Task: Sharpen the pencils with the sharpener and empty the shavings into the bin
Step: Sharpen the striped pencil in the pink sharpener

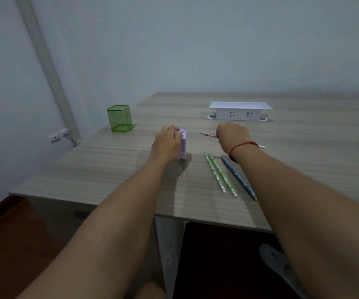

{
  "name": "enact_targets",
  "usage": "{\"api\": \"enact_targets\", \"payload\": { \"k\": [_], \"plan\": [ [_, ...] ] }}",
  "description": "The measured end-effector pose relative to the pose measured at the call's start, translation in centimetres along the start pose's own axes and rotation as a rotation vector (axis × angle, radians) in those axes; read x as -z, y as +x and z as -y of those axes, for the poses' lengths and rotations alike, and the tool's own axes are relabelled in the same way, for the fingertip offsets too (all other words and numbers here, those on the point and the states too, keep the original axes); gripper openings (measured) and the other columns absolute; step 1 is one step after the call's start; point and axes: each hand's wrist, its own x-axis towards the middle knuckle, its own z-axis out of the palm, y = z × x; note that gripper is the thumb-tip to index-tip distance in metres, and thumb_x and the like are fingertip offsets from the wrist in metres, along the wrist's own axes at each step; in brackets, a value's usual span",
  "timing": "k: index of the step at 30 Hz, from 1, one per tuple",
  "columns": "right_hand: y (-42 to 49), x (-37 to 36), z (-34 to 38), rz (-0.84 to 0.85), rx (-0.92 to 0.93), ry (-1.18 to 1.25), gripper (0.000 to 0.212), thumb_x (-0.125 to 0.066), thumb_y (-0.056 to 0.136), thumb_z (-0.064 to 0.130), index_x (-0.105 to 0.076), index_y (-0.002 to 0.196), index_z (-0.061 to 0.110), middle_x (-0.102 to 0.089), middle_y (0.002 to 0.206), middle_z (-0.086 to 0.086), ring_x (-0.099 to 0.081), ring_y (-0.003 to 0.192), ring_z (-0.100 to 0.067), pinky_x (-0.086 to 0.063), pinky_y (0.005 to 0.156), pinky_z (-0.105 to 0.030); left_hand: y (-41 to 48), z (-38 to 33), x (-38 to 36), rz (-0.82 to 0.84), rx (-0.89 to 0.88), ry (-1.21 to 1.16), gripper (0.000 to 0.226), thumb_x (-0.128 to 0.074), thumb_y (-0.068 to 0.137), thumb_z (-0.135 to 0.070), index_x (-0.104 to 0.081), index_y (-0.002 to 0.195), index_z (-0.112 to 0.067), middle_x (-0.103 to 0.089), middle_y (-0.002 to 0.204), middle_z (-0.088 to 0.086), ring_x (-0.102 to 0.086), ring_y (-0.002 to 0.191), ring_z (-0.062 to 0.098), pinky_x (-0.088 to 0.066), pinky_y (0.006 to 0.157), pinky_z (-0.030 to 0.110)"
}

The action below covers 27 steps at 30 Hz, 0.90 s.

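**Sharpener gripped, pencil held beside it**

The person's left hand (166, 140) lay over a small lilac plastic sharpener (182, 147), a blocky, smooth-sided box standing on the bench (109, 169). Its fingers curled over the top and far side, holding the box against the wood-grain surface.

The right hand (232, 135) was closed around a slim pinkish-red pencil (208, 135), the fingers wrapped round its middle. The dark point aimed left at the sharpener but stood apart from it, and the pale blunt end stuck out past the wrist. A thin red cord bracelet (242, 145) circled that wrist.

Just below the right hand three more pencils lay flat on the bench, side by side and slanting: two green patterned ones (215, 173) (222, 176) close together, and a blue one (238, 179) to their right, partly under the forearm.

Farther back on the left stood a square green wire-mesh pot (119, 118), upright near the bench edge. Toward the back sat a long white plastic socket box (240, 111) with a flat lid. The bench top was pale grey-brown laminate with streaky horizontal grain.
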Motion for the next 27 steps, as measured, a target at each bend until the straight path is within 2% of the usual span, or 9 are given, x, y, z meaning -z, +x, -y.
{"api": "enact_targets", "payload": {
  "k": [6, 11, 14, 19, 24, 27],
  "plan": [
    [-1.9, 1.0, -1.9, 0.027, -0.046, 0.024, 0.028, -0.042, 0.098, 0.002, -0.059, 0.120, 0.005, -0.062, 0.116, -0.015, -0.062, 0.106, -0.033, -0.049, 0.083, -0.038, -1.6, -0.9, 0.3, 0.009, -0.013, 0.025, 0.033, -0.033, 0.096, -0.023, -0.060, 0.110, -0.011, -0.055, 0.117, 0.013, -0.050, 0.109, 0.031, -0.042, 0.088, 0.037],
    [-4.0, 0.9, -3.7, 0.088, -0.138, 0.133, 0.023, -0.050, 0.097, 0.003, -0.060, 0.118, 0.000, -0.063, 0.114, -0.019, -0.062, 0.095, -0.034, -0.048, 0.077, -0.036, -2.6, -1.3, 0.9, 0.038, -0.036, 0.042, 0.031, -0.036, 0.096, -0.024, -0.060, 0.110, -0.013, -0.056, 0.117, 0.015, -0.050, 0.112, 0.032, -0.041, 0.093, 0.038],
    [-5.6, -0.3, -4.2, 0.114, -0.176, 0.174, 0.023, -0.048, 0.097, 0.002, -0.059, 0.117, -0.003, -0.061, 0.117, -0.021, -0.062, 0.104, -0.036, -0.047, 0.079, -0.036, -2.7, -1.2, 0.9, 0.036, -0.047, 0.032, 0.032, -0.035, 0.096, -0.023, -0.060, 0.113, -0.013, -0.057, 0.120, 0.016, -0.050, 0.115, 0.032, -0.041, 0.096, 0.038],
    [-7.2, -2.1, -4.6, 0.125, -0.235, 0.185, 0.025, -0.043, 0.098, 0.001, -0.057, 0.117, -0.004, -0.058, 0.120, -0.023, -0.059, 0.108, -0.037, -0.048, 0.084, -0.038, -3.2, -1.3, 0.8, 0.019, -0.084, 0.010, 0.049, -0.027, 0.087, -0.030, -0.062, 0.114, -0.008, -0.059, 0.121, 0.017, -0.051, 0.115, 0.031, -0.038, 0.097, 0.035],
    [-7.2, -2.7, -4.4, 0.131, -0.265, 0.172, 0.023, -0.047, 0.097, 0.003, -0.059, 0.115, -0.001, -0.060, 0.119, -0.020, -0.060, 0.107, -0.035, -0.049, 0.082, -0.037, -3.1, -1.1, 0.8, 0.031, -0.083, 0.000, 0.057, -0.023, 0.083, -0.033, -0.062, 0.114, -0.008, -0.060, 0.120, 0.017, -0.050, 0.115, 0.031, -0.039, 0.097, 0.035],
    [-7.0, -2.7, -4.1, 0.141, -0.274, 0.159, 0.021, -0.051, 0.095, 0.004, -0.059, 0.114, 0.001, -0.061, 0.118, -0.017, -0.061, 0.106, -0.033, -0.049, 0.080, -0.035, -2.8, -1.0, 0.8, 0.052, -0.077, 0.028, 0.052, -0.022, 0.090, -0.033, -0.060, 0.120, -0.012, -0.057, 0.125, 0.016, -0.046, 0.120, 0.030, -0.037, 0.101, 0.037]
  ]
}}
